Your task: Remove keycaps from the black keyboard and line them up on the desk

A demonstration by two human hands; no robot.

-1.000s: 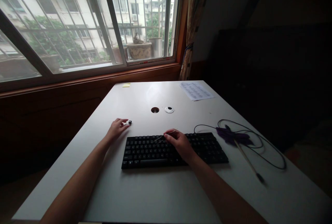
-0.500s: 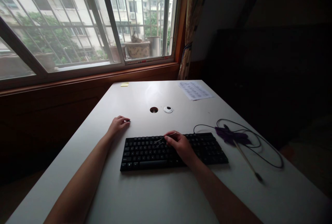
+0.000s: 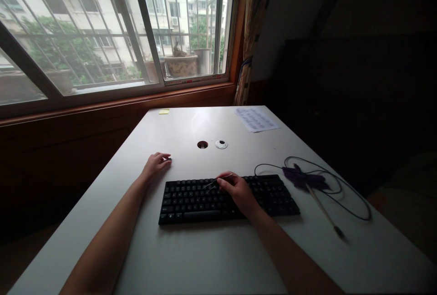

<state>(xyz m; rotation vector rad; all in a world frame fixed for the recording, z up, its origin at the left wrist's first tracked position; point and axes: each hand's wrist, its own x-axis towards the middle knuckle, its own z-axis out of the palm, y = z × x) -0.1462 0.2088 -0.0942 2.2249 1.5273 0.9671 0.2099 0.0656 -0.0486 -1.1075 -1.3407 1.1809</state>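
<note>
A dark-tipped stick [image 3: 321, 205] lies at the near right of the worktop [image 3: 201, 258], its far end at a purple cloth [image 3: 302, 179]. To its left sits the black keyboard [image 3: 191, 201]. Over the keys, the right hand [image 3: 236, 191] grasps thin tweezers [image 3: 212, 183], tips pointing left. Beyond the keyboard's far left corner, the left hand [image 3: 155, 165] pinches a small dark piece [image 3: 169, 159]. Farther off lie papers [image 3: 257, 119], right, and a yellow note [image 3: 164, 111], left.
</note>
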